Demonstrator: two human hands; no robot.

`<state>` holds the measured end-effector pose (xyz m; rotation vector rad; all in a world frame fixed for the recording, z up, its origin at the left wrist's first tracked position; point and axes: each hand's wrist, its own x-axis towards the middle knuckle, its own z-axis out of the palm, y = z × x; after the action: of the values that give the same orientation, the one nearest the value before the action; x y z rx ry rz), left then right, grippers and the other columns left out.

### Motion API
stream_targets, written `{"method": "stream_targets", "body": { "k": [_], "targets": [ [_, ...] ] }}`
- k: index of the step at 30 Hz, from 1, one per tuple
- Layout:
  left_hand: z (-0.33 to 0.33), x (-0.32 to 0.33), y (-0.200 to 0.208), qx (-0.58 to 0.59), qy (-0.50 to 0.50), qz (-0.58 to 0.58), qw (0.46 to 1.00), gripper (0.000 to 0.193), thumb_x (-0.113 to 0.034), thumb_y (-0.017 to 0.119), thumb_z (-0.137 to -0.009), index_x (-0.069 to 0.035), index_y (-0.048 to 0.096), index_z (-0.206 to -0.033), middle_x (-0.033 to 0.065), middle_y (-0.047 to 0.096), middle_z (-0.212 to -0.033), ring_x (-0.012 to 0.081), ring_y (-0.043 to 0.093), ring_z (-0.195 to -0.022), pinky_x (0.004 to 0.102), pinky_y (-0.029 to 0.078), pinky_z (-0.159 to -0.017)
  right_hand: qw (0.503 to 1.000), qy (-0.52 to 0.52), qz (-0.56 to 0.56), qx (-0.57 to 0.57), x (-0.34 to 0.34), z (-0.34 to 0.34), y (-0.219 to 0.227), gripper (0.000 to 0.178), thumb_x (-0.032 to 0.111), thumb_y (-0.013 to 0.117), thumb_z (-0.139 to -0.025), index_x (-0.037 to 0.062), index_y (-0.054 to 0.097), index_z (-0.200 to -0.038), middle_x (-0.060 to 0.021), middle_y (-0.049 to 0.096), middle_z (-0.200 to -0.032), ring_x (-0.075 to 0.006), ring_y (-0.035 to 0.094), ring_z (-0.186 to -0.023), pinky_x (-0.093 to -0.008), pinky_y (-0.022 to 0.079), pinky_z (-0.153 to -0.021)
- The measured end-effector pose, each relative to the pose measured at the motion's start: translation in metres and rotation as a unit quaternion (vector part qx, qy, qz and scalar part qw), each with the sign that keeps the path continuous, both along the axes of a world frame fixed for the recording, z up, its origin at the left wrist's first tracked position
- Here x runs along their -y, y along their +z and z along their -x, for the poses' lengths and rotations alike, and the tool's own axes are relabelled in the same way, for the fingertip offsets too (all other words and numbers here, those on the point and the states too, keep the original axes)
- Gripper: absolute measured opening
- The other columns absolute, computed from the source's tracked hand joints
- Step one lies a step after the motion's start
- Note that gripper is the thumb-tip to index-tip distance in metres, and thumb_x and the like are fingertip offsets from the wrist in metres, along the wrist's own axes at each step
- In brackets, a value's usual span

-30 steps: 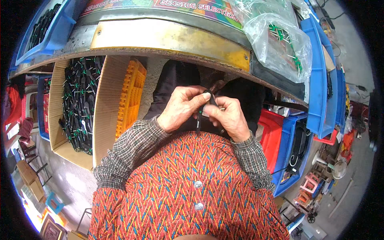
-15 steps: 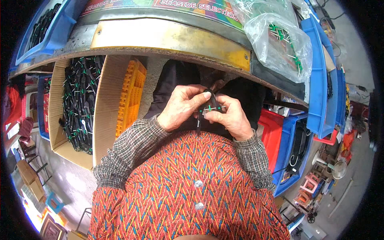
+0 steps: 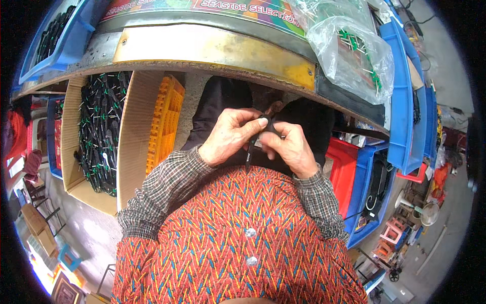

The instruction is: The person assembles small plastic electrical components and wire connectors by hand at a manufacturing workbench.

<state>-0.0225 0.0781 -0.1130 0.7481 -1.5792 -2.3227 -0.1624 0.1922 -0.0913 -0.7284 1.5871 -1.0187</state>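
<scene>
In front of my lap, my left hand (image 3: 232,136) pinches a black strap-like piece (image 3: 249,156) between thumb and fingers. Its narrow tail with pale marking hangs down over my patterned top. On the other side, my right hand (image 3: 292,152) is curled against the same piece, its thumb and fingers bent and partly blurred. A dark rounded part of the piece shows between the two hands. My fingers cover the rest, and the green-and-silver pin is not visible now.
At left, a cardboard box (image 3: 136,121) holds many black pieces with green and silver pins, beside a yellow plastic crate (image 3: 166,119). On the metal-edged bench (image 3: 217,48), a clear bag (image 3: 324,48) contains green-and-silver pins. Blue bins (image 3: 403,101) and a red bin (image 3: 344,169) stand at right.
The right thumb and fingers have shifted over the upper part of the black piece. The green-and-silver pin seen between the hands is now out of sight. The left hand has barely moved.
</scene>
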Motion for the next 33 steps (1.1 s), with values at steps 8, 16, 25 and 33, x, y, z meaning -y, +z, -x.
{"method": "stream_targets", "body": {
  "k": [8, 16, 25, 33],
  "targets": [
    [0.000, 0.000, 0.000, 0.001, -0.006, 0.013, 1.000, 0.021, -0.020, 0.059, -0.093, 0.000, 0.066, -0.091, -0.0039, 0.057, -0.069, 0.0021, 0.048, -0.060, 0.0205, 0.040, -0.050, 0.998, -0.017, -0.049, 0.019, -0.002, 0.001, -0.002, 0.027, 0.025, 0.073, -0.081, 0.0007, 0.063, -0.075, 0.0022, 0.055, -0.060, -0.0036, 0.047, -0.049, -0.0200, 0.036, -0.043],
    [-0.001, -0.001, -0.005, -0.027, -0.004, 0.000, 1.000, 0.023, -0.018, 0.058, -0.094, 0.002, 0.061, -0.105, -0.0005, 0.062, -0.081, 0.0038, 0.053, -0.068, 0.0209, 0.045, -0.057, 0.998, -0.041, -0.028, 0.028, -0.004, 0.001, 0.000, 0.036, 0.034, 0.065, -0.088, 0.0016, 0.063, -0.074, 0.0022, 0.053, -0.057, -0.0031, 0.045, -0.046, -0.0197, 0.033, -0.040],
    [-0.012, -0.019, -0.008, -0.077, 0.050, -0.139, 0.986, 0.022, -0.004, 0.063, -0.088, 0.003, 0.054, -0.106, 0.0081, 0.062, -0.098, 0.0121, 0.062, -0.077, 0.0263, 0.051, -0.073, 0.992, -0.102, 0.060, 0.046, -0.010, -0.001, -0.009, 0.034, 0.034, 0.064, -0.089, 0.0017, 0.063, -0.082, 0.0017, 0.055, -0.062, -0.0033, 0.046, -0.050, -0.0187, 0.036, -0.043],
    [-0.013, -0.028, 0.005, -0.088, 0.096, -0.097, 0.987, 0.014, -0.007, 0.058, -0.092, 0.000, 0.055, -0.103, 0.0030, 0.060, -0.082, 0.0093, 0.059, -0.067, 0.0227, 0.050, -0.057, 0.989, -0.079, 0.114, -0.044, -0.003, -0.011, 0.008, 0.027, 0.030, 0.067, -0.088, 0.0027, 0.063, -0.090, 0.0054, 0.054, -0.066, -0.0016, 0.043, -0.057, -0.0192, 0.035, -0.050]
  ]
}}
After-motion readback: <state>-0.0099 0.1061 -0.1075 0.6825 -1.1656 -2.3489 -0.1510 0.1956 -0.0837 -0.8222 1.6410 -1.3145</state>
